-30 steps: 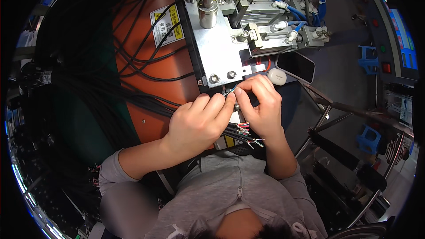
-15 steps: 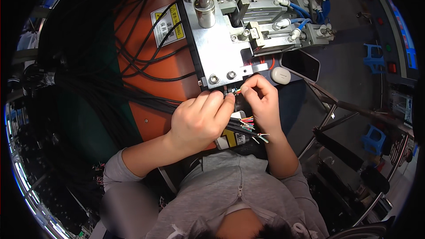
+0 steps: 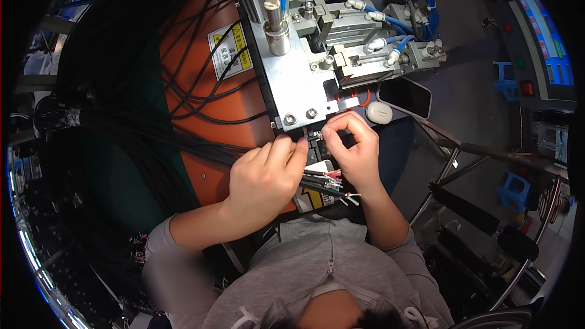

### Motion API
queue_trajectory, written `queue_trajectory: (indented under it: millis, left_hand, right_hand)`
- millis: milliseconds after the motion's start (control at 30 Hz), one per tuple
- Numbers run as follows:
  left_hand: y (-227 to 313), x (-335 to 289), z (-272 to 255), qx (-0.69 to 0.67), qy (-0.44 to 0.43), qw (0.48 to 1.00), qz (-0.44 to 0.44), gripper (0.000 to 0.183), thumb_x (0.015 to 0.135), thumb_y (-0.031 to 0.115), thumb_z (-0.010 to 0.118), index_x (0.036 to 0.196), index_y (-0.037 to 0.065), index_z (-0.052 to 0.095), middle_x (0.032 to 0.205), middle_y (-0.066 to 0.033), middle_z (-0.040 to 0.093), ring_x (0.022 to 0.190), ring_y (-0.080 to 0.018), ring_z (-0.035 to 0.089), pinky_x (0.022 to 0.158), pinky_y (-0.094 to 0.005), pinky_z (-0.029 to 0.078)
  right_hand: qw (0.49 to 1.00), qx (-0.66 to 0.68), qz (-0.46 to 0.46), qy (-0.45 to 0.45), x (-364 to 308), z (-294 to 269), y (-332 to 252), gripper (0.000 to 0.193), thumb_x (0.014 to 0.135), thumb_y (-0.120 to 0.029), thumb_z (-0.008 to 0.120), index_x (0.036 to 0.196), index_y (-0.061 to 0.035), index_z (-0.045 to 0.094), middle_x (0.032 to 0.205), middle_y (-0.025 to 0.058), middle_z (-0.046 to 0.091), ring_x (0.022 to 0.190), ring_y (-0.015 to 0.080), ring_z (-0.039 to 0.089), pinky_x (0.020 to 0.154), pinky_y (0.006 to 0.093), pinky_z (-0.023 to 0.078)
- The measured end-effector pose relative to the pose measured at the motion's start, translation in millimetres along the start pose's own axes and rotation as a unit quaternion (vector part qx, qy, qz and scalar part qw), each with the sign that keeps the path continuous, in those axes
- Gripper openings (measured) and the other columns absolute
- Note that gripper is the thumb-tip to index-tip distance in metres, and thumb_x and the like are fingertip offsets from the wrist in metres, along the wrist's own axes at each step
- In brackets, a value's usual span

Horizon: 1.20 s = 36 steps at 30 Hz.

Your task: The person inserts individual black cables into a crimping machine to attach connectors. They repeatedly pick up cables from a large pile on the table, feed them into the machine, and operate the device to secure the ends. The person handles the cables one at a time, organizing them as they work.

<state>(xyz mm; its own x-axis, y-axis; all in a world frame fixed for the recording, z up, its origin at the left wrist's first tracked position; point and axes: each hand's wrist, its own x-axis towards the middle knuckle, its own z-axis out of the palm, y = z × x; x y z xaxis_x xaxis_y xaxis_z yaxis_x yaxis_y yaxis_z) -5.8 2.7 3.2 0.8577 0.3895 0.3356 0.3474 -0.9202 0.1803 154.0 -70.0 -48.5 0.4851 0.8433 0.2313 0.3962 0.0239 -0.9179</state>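
Note:
My left hand (image 3: 268, 173) is closed, its thumb and forefinger pinched on a black cable just below the front edge of a metal machine plate (image 3: 295, 94). From that cable a short tuft of thin wires (image 3: 317, 136) sticks out to the right. My right hand (image 3: 358, 149) pinches at the tips of these wires with thumb and forefinger; its fingertips partly hide them. Just under my hands lies a bunch of black cables with stripped, multicoloured wire ends (image 3: 335, 186). More black cables (image 3: 207, 146) run in from the left beneath my left hand.
Pneumatic cylinders with blue hoses (image 3: 390, 36) stand behind the plate. To the right lie a white earbud case (image 3: 379, 113) and a dark phone (image 3: 405, 96). An orange panel (image 3: 213, 173) with a warning label (image 3: 230, 50) is at left. Blue stools (image 3: 514, 192) and a screen (image 3: 548, 39) are farther right.
The whole view has shifted slightly, with the machine now a bit lower and farther left. My right fingertips have closed in over the coloured wires, which show less now. Both hands stay at the cable.

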Motion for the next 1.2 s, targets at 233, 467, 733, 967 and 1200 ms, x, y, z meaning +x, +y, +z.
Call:
queue_trajectory:
  millis: [233, 467, 733, 967, 1200]
  left_hand:
    - [-1.4, -4.9, -6.0, 0.008, -0.034, 0.999, -0.015, 0.021, 0.072, 0.008, 0.063, 0.093, 0.002, 0.064, 0.071, -0.0013, 0.047, 0.061, -0.0109, 0.055, 0.051, -0.0233, 0.043]
    - [-9.8, 3.4, -9.0, -0.102, 0.067, 0.991, 0.063, 0.032, 0.075, 0.010, 0.062, 0.106, 0.004, 0.064, 0.094, -0.0043, 0.057, 0.078, -0.0155, 0.057, 0.067, -0.0294, 0.045]
    - [-12.7, -0.2, -8.7, -0.153, 0.166, 0.970, 0.095, 0.038, 0.064, 0.011, 0.069, 0.102, 0.006, 0.068, 0.105, -0.0076, 0.057, 0.076, -0.0181, 0.056, 0.063, -0.0283, 0.045]
    - [-14.5, 5.9, -11.5, -0.123, 0.206, 0.967, 0.084, 0.032, 0.067, 0.012, 0.069, 0.097, 0.003, 0.064, 0.095, -0.0081, 0.059, 0.079, -0.0184, 0.056, 0.066, -0.0317, 0.047]
    - [-14.7, 8.2, -8.0, -0.142, 0.143, 0.975, 0.088, 0.024, 0.072, 0.008, 0.070, 0.092, -0.001, 0.063, 0.080, -0.0071, 0.061, 0.059, -0.0144, 0.057, 0.045, -0.0236, 0.044]
  right_hand:
    - [0.942, 0.151, -0.211, -0.212, 12.9, -25.5, -10.4, 0.026, 0.066, 0.000, 0.071, 0.092, -0.0033, 0.069, 0.092, 0.0086, 0.067, 0.085, 0.0246, 0.062, 0.075, 0.0328, 0.049]
    - [0.948, 0.097, -0.277, -0.125, 4.8, -24.4, -6.7, 0.027, 0.060, -0.005, 0.073, 0.087, -0.0012, 0.069, 0.083, 0.0083, 0.065, 0.077, 0.0228, 0.061, 0.067, 0.0318, 0.048]
    - [0.965, 0.029, -0.259, -0.028, 4.3, -20.1, -12.7, 0.018, 0.059, -0.004, 0.074, 0.074, -0.0021, 0.065, 0.070, 0.0068, 0.061, 0.064, 0.0212, 0.057, 0.060, 0.0299, 0.046]
    - [0.989, 0.097, -0.107, -0.021, -0.6, -17.7, -29.7, 0.011, 0.064, 0.000, 0.072, 0.068, -0.0021, 0.063, 0.067, 0.0069, 0.062, 0.062, 0.0182, 0.058, 0.059, 0.0277, 0.045]
    - [0.985, 0.120, -0.127, 0.017, -0.5, -10.9, -42.1, 0.015, 0.066, 0.001, 0.074, 0.078, -0.0005, 0.064, 0.077, 0.0093, 0.066, 0.071, 0.0197, 0.062, 0.063, 0.0291, 0.048]
